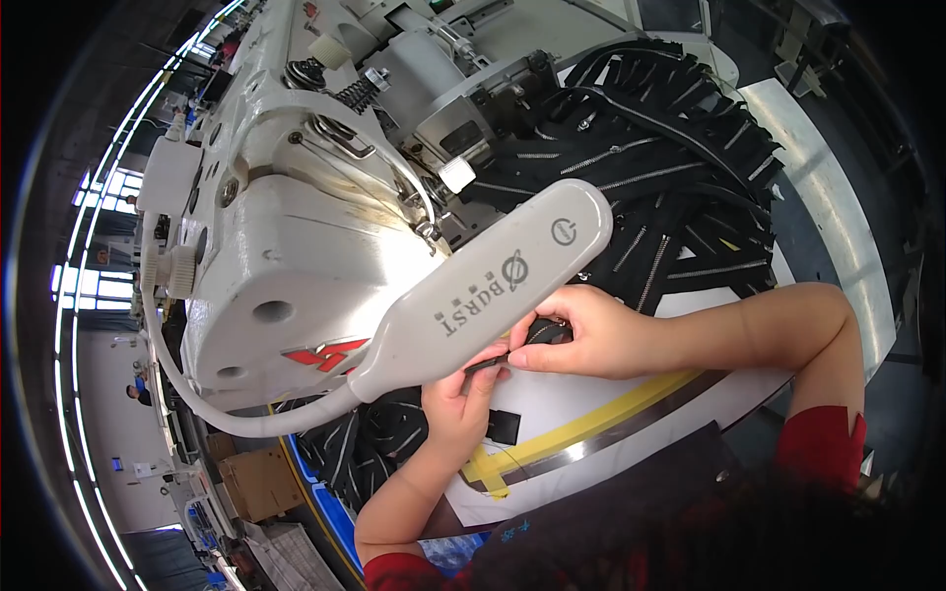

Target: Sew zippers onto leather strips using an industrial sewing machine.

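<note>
My left hand (458,409) and my right hand (586,335) meet on a short piece of black zipper tape (488,364) just below the white paddle-shaped lamp (473,286) of a sewing machine (246,271). My right thumb presses on the piece; my left thumb and fingers pinch it, partly hidden by the lamp. Black material (547,331) sits under my right fingers. A small black piece (503,426) lies on the white work surface (552,463) near yellow tape (591,428). A big tangled pile of black zippers with metal teeth (650,177) spreads behind my right hand.
More black zippers (335,448) hang at lower left beside a blue bin (325,507). Cardboard boxes (261,478) stand further left. A metal rail (828,187) runs along the right side. Another person (138,394) is far off at the left.
</note>
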